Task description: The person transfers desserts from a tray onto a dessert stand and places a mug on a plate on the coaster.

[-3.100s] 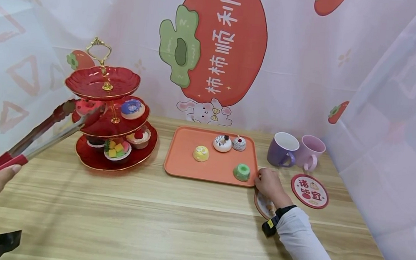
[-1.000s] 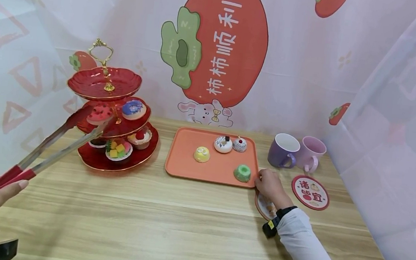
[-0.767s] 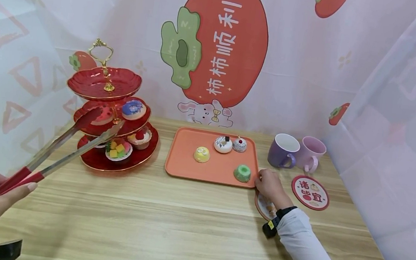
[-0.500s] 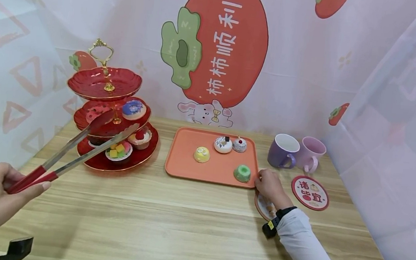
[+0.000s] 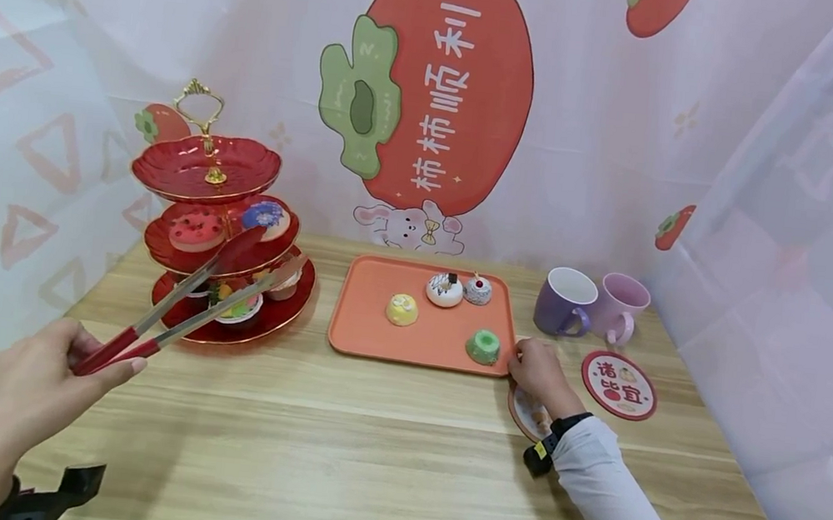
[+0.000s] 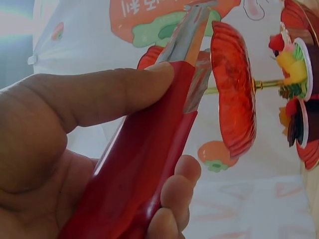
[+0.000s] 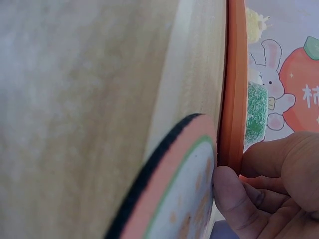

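My left hand [image 5: 46, 392] grips the red handles of a pair of tongs [image 6: 144, 144]. The metal arms stand apart with nothing between them, overlapping the lower tiers of a red three-tier cake stand [image 5: 169, 165] in the head view. A pink round cake [image 5: 196, 230] sits on the middle tier beside a blue-topped one [image 5: 263, 213]. Several cupcakes on the bottom tier are partly hidden by the tongs. At the right, my right hand [image 5: 544, 379] pinches the front right corner of an orange tray [image 5: 361, 322] between thumb and fingers.
On the tray lie a yellow cake [image 5: 401, 310], a white donut [image 5: 444, 290], a speckled cake with a cherry [image 5: 477, 289] and a green cake [image 5: 483, 347]. Two mugs [image 5: 558, 307] stand behind a red-rimmed coaster [image 5: 619, 386]. Another coaster [image 7: 182, 189] lies partly under my right hand.
The tongs were around the pink cake a second ago; they have since moved right and slightly down, away from it, with my left hand. The right hand has stayed at the tray corner.
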`<state>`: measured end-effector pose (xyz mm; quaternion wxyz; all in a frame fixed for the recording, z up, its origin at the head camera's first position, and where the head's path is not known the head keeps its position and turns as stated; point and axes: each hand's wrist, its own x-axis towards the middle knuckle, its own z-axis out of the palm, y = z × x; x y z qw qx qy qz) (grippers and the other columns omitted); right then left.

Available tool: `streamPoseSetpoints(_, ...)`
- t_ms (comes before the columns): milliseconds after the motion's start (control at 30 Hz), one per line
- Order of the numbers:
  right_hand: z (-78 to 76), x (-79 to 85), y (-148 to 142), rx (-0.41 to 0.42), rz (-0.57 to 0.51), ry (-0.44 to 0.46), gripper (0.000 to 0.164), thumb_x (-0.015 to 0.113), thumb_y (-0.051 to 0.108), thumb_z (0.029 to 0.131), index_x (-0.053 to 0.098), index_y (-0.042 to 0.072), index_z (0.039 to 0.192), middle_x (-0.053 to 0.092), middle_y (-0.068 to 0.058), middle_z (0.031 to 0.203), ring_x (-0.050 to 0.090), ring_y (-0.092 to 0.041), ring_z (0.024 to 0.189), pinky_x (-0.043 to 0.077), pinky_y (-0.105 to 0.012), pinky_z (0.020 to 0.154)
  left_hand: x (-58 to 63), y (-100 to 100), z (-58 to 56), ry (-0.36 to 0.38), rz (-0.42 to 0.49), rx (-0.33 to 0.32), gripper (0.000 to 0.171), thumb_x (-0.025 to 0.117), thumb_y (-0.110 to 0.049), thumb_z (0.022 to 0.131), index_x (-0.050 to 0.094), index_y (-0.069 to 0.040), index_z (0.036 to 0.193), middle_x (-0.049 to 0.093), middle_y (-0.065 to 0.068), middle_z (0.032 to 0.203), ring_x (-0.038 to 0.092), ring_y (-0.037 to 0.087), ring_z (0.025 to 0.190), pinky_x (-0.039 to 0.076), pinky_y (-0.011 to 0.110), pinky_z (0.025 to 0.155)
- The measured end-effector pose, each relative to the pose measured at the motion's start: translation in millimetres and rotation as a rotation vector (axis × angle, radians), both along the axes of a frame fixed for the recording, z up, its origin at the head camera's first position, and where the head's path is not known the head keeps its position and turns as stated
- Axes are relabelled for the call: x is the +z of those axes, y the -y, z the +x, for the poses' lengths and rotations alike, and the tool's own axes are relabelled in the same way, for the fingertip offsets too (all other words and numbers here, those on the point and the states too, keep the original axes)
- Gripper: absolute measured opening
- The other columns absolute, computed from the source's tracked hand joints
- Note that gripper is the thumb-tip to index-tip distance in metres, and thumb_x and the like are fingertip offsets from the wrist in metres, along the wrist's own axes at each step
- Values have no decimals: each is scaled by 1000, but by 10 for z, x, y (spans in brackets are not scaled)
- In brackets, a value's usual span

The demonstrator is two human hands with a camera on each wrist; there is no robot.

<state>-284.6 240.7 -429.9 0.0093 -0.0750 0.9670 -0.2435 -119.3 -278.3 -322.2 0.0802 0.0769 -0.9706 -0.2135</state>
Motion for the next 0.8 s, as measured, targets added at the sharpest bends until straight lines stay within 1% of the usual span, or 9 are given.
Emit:
streamPoseSetpoints(100,5,-11,1,2,4,-6,10,54,2,85,61,-1,79,52,-4,59,47,-15,49,36,-28,46,-12,-41,-24,-7,12,-17,45,71,-42,79,52,-1,86,53,3,66,43,20,57,33,32,47)
streamPoseSetpoints(233,20,-4,6,11,15,-27,11,55,2,85,59,-1,76,50,-3,59,46,-15,48,34,-27,46,-15,-91,-69,2,11,-32,45,72,-42,78,54,-1,83,53,3,67,43,20,57,33,33,45)
streamPoseSetpoints(367,21,-14,-1,38,35,-98,14,55,-1,84,57,1,70,47,-3,56,43,-16,49,33,-29,47,-29,-130,-119,21,25,-53,46,72,-41,79,54,0,86,53,4,68,43,20,57,33,33,46)
streamPoseSetpoints(533,36,-43,-33,88,10,-193,16,54,-1,80,53,4,65,45,-2,54,41,-17,48,32,-30,46,-42,-186,-180,32,51,-73,51,71,-46,78,52,1,89,53,5,69,43,21,58,33,33,47)
streamPoseSetpoints(633,34,-48,-43,97,-3,-193,15,54,-1,80,53,3,65,46,-3,55,42,-18,48,33,-30,46,-41,-230,-215,36,53,-77,54,69,-49,78,51,1,88,52,6,70,43,22,59,33,32,47)
streamPoseSetpoints(733,18,-55,-38,85,3,-175,15,54,-1,80,54,3,66,47,-3,55,44,-18,49,35,-31,47,-38,-276,-245,17,42,-83,52,69,-49,79,51,0,87,52,6,69,44,22,59,34,32,46)
streamPoseSetpoints(767,11,-49,-33,70,12,-149,14,54,-1,80,55,2,67,48,-4,56,45,-19,50,36,-32,48,-36,-288,-255,10,43,-88,52,69,-48,79,50,0,87,53,6,69,44,22,59,33,32,46)
streamPoseSetpoints(800,9,-45,-27,65,21,-142,14,54,-1,81,55,2,67,48,-4,56,45,-19,50,36,-32,48,-36,-299,-267,2,43,-92,52,69,-48,79,50,0,87,53,6,69,44,22,59,33,32,46)
